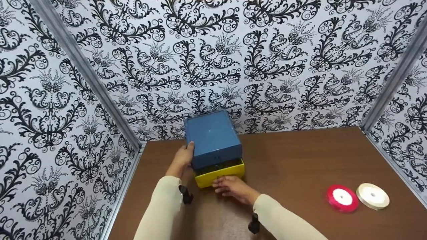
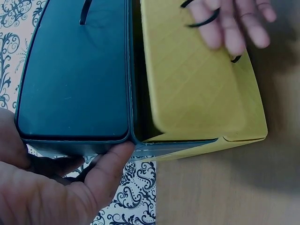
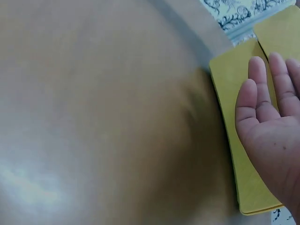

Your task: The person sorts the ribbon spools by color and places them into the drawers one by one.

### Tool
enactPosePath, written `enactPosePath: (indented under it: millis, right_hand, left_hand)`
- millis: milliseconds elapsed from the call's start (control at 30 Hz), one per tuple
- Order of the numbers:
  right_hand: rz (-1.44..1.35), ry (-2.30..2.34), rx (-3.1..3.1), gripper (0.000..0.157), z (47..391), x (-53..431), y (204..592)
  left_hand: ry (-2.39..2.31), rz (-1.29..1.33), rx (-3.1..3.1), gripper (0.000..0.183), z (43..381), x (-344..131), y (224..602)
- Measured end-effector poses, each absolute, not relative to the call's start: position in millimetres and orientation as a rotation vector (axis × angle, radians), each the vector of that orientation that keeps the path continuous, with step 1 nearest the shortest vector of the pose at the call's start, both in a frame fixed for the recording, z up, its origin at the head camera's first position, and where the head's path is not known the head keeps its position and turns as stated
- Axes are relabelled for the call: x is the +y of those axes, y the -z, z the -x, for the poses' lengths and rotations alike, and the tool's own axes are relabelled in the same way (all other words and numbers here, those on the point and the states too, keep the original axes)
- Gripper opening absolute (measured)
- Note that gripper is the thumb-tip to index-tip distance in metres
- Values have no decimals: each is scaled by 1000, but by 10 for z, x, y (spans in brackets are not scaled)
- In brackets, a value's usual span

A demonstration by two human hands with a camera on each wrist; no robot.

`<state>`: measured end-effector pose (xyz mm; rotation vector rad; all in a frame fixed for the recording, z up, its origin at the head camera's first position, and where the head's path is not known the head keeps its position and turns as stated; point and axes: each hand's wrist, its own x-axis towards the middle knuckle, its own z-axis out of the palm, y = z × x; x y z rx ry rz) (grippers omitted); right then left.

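A blue drawer box [image 1: 213,133] stands by the back wall, with its lower yellow drawer [image 1: 220,173] pulled partway out. My left hand [image 1: 182,156] holds the box by its left side, thumb at the top edge and a fingertip near the seam between the drawers. At the front of the yellow drawer is my right hand [image 1: 235,188], palm toward it. In the left wrist view a black pull loop [image 2: 206,21] crosses one of its fingers, hooked through. The upper drawer's blue front [image 2: 77,79] sits flush, with its own black strap [image 2: 85,11].
To the right on the brown table [image 1: 287,166] lie a red ribbon roll [image 1: 342,198] and a cream ribbon roll [image 1: 372,196], side by side. Patterned walls [image 1: 267,66] rise at the back, left and right of the table.
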<state>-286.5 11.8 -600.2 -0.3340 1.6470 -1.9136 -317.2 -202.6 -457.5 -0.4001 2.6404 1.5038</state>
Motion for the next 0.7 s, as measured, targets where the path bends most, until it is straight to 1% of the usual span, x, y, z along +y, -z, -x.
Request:
enactPosePath:
  millis: [167,367,533,700]
  right_hand:
    - [333,1940,1621,29,2678,188,6056]
    - [354,1996,1590,32,2272,307,6173]
    - [359,2025,1549,33,2018,363,6271]
    - [314,1973,1548,30,1850,428,6326]
  left_hand:
    - [-1563,387,2612,66,3188,-2038,4607]
    - [-1560,391,2617,65,3171,-2024,4695]
    - [-1566,383,2608,65,3187,-2026,4632]
    - [-1559,369,2625,64,3203,-2044,4610]
